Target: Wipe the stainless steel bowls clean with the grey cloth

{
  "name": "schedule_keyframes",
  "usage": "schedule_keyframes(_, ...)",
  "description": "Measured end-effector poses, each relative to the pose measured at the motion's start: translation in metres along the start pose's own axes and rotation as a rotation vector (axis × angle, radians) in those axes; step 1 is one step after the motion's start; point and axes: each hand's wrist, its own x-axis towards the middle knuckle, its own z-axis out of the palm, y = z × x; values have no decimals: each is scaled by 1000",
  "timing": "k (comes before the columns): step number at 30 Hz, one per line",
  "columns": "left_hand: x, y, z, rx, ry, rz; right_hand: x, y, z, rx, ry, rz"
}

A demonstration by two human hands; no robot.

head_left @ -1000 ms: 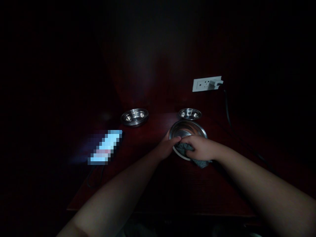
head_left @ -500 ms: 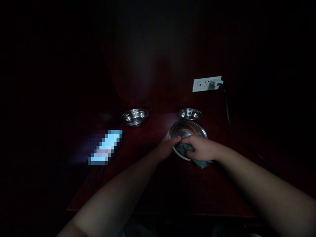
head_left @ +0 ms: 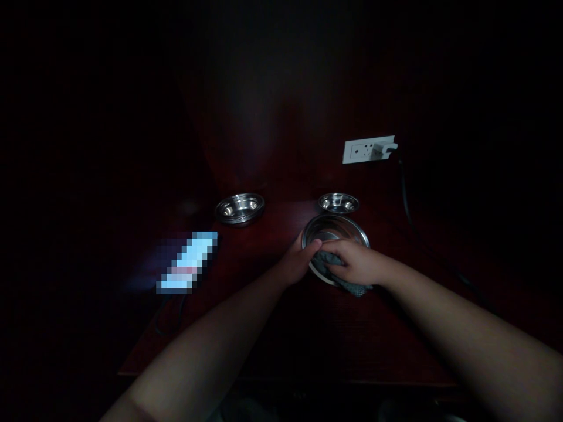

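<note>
A shiny metal bowl (head_left: 347,225) is tilted toward me above the dark red table. My left hand (head_left: 298,261) grips its left rim, the thumb over the edge and the other fingers hidden behind the wall. Inside the bowl, my right hand (head_left: 358,264) is closed on a dark grey-green cloth (head_left: 328,261) and presses it to the inner wall. One end of the cloth hangs over the near rim. Just behind stands a smaller metal bowl (head_left: 338,203). To the left sits a stack of metal bowls (head_left: 240,208).
A lit phone-like screen (head_left: 187,264), blurred out, lies at the left with a cable near it. On the wall at the right is a white socket (head_left: 369,149) with a plug, and a dark cable (head_left: 407,205) runs down. The table (head_left: 272,351) ends at a front edge near me.
My right hand has shifted slightly up and to the left inside the bowl, drawing the cloth's hanging end a little upward. My left hand and the bowl stay nearly still.
</note>
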Motion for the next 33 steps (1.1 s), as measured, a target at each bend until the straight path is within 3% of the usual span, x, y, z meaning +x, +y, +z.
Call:
schedule_keyframes(9,2,-1,-4,38,-30,39,6,2,8,41,204,-78)
schedule_keyframes(15,0,-1,-3,-4,-75,-4,5,1,4,57,260,-22)
schedule_keyframes(19,-2,2,-1,-47,-45,-55,5,1,-2,118,342,39)
schedule_keyframes(24,-2,5,0,-78,-23,-84,3,2,-8,92,644,186)
schedule_keyframes(27,-1,4,0,-93,-26,-86,-1,0,-12,-27,812,172)
schedule_keyframes(30,0,2,0,-95,-17,-84,-4,-2,-13,-175,809,81)
schedule_keyframes(33,0,1,0,-91,-10,-65,-3,-3,-9,-250,701,52)
